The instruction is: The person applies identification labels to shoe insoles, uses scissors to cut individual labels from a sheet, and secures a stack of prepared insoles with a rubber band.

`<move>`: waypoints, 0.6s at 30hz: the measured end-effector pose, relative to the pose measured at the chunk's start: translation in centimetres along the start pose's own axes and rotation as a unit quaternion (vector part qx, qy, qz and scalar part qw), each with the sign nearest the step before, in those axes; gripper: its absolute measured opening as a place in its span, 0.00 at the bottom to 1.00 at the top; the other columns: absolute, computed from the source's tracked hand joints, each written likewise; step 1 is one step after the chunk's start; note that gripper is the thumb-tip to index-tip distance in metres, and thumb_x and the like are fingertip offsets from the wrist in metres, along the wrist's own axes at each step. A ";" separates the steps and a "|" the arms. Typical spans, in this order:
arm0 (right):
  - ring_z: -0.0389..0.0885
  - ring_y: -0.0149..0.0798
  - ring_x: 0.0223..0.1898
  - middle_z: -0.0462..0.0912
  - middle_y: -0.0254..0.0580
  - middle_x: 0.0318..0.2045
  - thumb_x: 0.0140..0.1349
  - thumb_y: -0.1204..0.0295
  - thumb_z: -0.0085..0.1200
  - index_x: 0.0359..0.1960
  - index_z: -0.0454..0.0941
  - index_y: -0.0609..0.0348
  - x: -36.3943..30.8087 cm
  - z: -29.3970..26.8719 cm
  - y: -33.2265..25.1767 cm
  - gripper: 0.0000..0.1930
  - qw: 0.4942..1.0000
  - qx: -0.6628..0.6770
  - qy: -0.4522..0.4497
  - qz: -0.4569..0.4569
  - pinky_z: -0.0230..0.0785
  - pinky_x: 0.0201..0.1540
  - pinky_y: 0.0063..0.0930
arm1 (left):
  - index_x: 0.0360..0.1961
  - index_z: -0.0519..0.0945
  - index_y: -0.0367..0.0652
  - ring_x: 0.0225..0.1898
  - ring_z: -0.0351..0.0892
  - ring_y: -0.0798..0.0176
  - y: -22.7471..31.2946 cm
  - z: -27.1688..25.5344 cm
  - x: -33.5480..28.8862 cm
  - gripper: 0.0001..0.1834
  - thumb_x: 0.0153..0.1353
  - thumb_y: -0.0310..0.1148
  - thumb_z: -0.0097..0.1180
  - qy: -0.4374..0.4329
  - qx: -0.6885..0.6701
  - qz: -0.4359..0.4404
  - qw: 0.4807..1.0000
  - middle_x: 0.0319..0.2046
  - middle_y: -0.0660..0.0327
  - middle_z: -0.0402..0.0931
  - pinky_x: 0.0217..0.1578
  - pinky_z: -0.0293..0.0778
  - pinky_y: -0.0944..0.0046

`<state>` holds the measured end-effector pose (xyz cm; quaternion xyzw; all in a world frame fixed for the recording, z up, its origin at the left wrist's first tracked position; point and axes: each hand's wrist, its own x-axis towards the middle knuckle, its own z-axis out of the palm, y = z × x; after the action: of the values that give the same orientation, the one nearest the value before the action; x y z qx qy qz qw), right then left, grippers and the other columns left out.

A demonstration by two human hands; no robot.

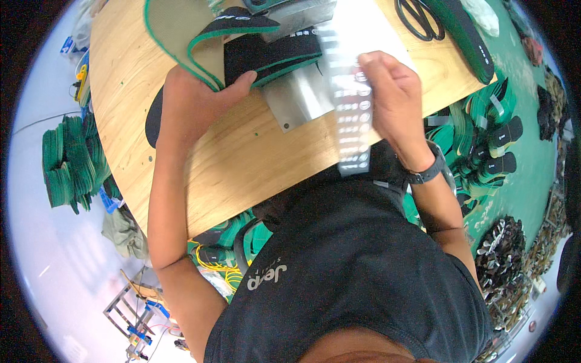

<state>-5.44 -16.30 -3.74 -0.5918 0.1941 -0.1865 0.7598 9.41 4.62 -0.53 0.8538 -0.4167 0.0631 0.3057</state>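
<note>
My left hand point(203, 100) grips a black shoe insole point(245, 57) with a green edge; the thumb lies along it, and most fingers are hidden. Another insole point(175, 33), beige side showing, curves up beside that hand. The insole's heel end reaches over a shiny metal plate point(296, 100), under a metal block point(299, 18) of a machine. My right hand point(396, 91) is closed, pinching a translucent strip of printed labels point(353, 130) that hangs down past the table's front edge. The strip is partly blurred and washed out by bright light.
The wooden table point(242, 163) holds a dark insole point(154, 118) at left, a black cable point(420, 21) and more insoles point(469, 45) at right. Piled insoles point(72, 160) stand left of the table; others point(490, 145) lie on the right. Yellow cord point(221, 269) hangs below.
</note>
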 end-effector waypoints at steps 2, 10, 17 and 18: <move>0.79 0.28 0.25 0.78 0.35 0.27 0.65 0.70 0.48 0.33 0.76 0.66 -0.3 -0.5 -0.6 0.10 0.994 0.094 0.052 -0.007 0.75 0.27 0.21 | 0.39 0.78 0.38 0.29 0.77 0.59 0.6 -0.5 0.2 0.17 0.48 0.35 0.63 -0.016 -0.030 -0.071 0.997 0.28 0.55 0.79 0.33 0.73 0.63; 0.68 0.21 0.17 0.76 0.30 0.17 0.62 0.68 0.51 0.24 0.76 0.61 1.5 0.8 0.3 0.11 0.997 0.037 -0.029 0.065 0.58 0.19 0.15 | 0.35 0.77 0.34 0.32 0.73 0.71 -2.2 -0.8 -0.3 0.10 0.51 0.26 0.54 0.179 -0.317 -0.194 0.911 0.31 0.65 0.76 0.35 0.70 0.69; 0.71 0.20 0.17 0.76 0.30 0.18 0.63 0.69 0.51 0.24 0.76 0.61 1.4 0.5 -0.5 0.12 0.984 -0.070 -0.107 0.127 0.61 0.19 0.13 | 0.35 0.76 0.34 0.32 0.72 0.71 -2.7 -0.7 -0.6 0.09 0.52 0.26 0.54 0.151 -0.336 -0.146 0.918 0.31 0.65 0.76 0.35 0.69 0.70; 0.71 0.20 0.17 0.76 0.30 0.17 0.63 0.69 0.51 0.24 0.76 0.61 1.4 0.8 -0.6 0.12 0.983 -0.080 -0.109 0.121 0.60 0.19 0.13 | 0.35 0.77 0.34 0.32 0.72 0.71 -2.7 -0.8 -0.6 0.09 0.52 0.26 0.54 0.148 -0.332 -0.146 0.920 0.31 0.65 0.76 0.35 0.69 0.70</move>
<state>-3.88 -16.54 -3.05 -0.6398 0.1946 -0.0118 0.7434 11.19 6.76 -1.40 0.7354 -0.2341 0.0015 0.6359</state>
